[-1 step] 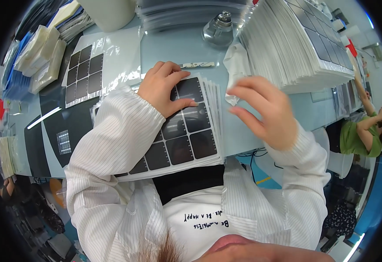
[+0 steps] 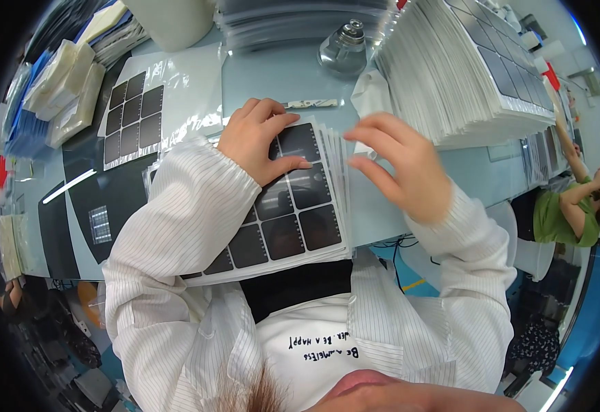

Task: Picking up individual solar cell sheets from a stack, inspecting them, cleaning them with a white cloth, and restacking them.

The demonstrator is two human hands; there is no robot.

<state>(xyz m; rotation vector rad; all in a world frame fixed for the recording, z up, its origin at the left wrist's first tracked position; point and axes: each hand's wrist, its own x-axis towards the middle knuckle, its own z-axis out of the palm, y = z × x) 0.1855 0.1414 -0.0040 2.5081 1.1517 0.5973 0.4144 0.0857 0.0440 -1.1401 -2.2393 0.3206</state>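
Observation:
A pile of white-bordered sheets (image 2: 319, 228) with dark rounded squares lies in front of me, its right edges fanned out. My left hand (image 2: 253, 141) presses on its top sheet, thumb and fingers spread, part of the sheet hidden beneath the hand and sleeve. Just right of the fanned edges, my right hand (image 2: 409, 168) hovers with thumb and fingers apart, nothing visible between them; its fingertips are slightly blurred. Behind that hand lies a crumpled white cloth (image 2: 371, 95). A slim patterned pen (image 2: 312, 104) rests beyond the pile.
A tall stack of similar sheets (image 2: 444, 82) rises at the right. A clear bottle with a metal top (image 2: 343, 51) stands at the back. Clear plastic film with a dark-square sheet (image 2: 133, 117) lies left, near wrapped packs (image 2: 66, 89). A person in green (image 2: 567, 213) is far right.
My right hand has shifted a little left, toward the fanned edges of the pile, with its fingers still apart. My left hand has stayed practically in place.

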